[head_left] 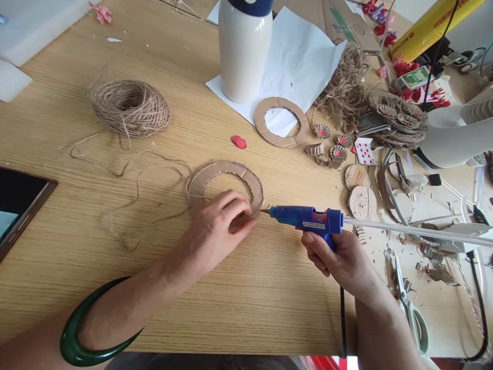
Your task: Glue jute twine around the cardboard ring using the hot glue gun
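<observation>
My left hand [223, 221] is closed on the near right part of a cardboard ring [200, 182] lying on the table. Jute twine [144, 174] runs along the ring's outer edge and trails left in loose loops to a ball of twine [131, 110]. In my right hand [335, 257] is a blue hot glue gun [304, 218], with a long clear glue stick [416, 230] sticking out of its back. The gun's nozzle points left, at the ring's right edge close to my left fingertips; whether it touches cannot be made out.
A second cardboard ring [262, 115] lies partly on white paper [296, 56] beside a white bottle [244, 51]. Scissors [410, 303], pleated paper rosettes [321, 131], tangled twine [342, 82] and scraps crowd the right side. A dark-screened device [21, 205] lies at left. The gun's black cord [342, 318] hangs over the front edge.
</observation>
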### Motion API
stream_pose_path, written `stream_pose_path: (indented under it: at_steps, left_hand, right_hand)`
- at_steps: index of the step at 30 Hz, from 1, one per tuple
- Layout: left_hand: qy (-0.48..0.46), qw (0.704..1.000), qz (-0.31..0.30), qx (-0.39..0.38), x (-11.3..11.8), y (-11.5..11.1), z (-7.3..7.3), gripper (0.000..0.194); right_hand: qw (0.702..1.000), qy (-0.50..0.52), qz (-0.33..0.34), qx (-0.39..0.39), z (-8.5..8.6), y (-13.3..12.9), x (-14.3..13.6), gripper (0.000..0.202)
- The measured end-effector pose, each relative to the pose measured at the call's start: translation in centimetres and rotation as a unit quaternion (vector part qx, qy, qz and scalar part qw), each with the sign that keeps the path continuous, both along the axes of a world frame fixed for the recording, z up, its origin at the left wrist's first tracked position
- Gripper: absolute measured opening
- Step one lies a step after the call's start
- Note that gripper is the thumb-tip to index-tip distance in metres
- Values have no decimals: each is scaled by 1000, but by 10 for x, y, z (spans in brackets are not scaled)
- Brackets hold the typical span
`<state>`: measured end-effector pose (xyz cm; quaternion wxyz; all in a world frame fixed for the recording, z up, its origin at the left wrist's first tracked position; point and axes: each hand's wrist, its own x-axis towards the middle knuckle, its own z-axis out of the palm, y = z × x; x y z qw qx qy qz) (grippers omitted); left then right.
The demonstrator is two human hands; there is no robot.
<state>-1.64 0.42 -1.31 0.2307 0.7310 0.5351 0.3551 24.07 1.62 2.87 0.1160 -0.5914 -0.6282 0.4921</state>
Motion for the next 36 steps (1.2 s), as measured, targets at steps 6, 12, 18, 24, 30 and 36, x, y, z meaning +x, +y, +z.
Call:
stream_pose_path:
  at_steps: [6,12,18,24,30,36]
  left_hand:
    - [4,1000,1,0,0,-1,1,11]
    - [3,1000,-2,1,0,-1,1,12]
    - [8,1000,-1,6,0,0,2,10]
    - [1,1000,-11,9,1,-1,2,10]
    - [0,1000,-14,16,2,0,1,9]
    - [-1,1000,-20,16,2,0,2,9]
  right_hand:
    - [1000,10,7,-4,1,0,2,51]
    - [1000,29,2,-9,-1,0,3,50]
    - [999,31,4,-7,-1,1,3,52]
    - [998,54,-29,-20,2,0,1,53]
    - [996,76,-39,-15,-3,0,-2,52]
    - [996,78,-31,-8,-8,-2,-1,50]
